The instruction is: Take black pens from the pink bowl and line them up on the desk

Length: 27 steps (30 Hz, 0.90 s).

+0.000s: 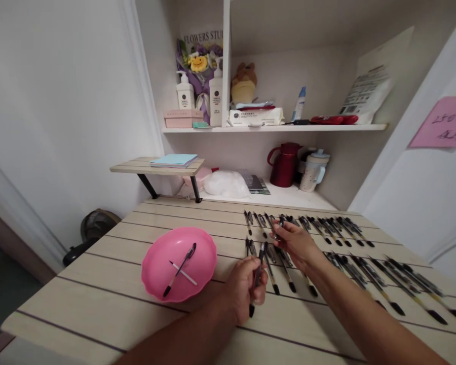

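Observation:
My left hand (246, 285) is closed around a dark pen (259, 271), which stands steeply with its pale end up and its black end below my fingers. My right hand (292, 242) pinches a small dark piece that looks like a pen cap (280, 225), partly covered by the fingers. Beneath and beside both hands lie rows of black pens and pen parts (380, 289) on the table. To the left sits a pink scalloped bowl (152, 258). In it a black pen (180, 268) crosses a thin white stick (188, 276) with a dark tip.
The slatted wooden table (110, 299) carries a small raised stand (133, 166) with blue paper on it. At the back are a red jug (286, 165), a pale tumbler (313, 171) and a white plastic bag (228, 183). A shelf (307, 126) with bottles runs above.

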Motion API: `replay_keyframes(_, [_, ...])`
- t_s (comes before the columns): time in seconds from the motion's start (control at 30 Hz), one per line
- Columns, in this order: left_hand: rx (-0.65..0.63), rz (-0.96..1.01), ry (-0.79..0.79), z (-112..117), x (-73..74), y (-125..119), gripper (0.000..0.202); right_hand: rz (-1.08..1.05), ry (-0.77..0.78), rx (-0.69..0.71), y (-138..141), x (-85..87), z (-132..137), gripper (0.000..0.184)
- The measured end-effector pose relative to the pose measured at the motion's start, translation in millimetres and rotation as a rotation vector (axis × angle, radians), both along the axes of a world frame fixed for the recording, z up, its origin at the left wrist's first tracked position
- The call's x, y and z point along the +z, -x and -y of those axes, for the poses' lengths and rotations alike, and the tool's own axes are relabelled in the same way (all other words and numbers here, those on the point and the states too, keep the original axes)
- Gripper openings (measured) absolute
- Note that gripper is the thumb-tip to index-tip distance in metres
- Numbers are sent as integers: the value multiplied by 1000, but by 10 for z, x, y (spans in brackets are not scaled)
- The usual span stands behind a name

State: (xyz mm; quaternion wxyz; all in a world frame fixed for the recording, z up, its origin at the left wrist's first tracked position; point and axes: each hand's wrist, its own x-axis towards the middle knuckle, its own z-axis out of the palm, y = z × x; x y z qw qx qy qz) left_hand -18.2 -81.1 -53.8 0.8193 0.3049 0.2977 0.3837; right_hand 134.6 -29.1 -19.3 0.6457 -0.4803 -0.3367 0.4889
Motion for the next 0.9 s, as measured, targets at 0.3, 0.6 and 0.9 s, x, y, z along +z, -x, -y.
replay_keyframes(0.3, [225,43,36,4,-11,-78,27,948,167,49,233,98,-1059,31])
replay_keyframes(0.6, [355,86,1,-115,-137,-139,30,1392,315,124,586,-104,-1673,8])
replay_keyframes(0.9, [349,114,66,-140,-119,-145,30,1459,309,150,676,-69,-1722,20])
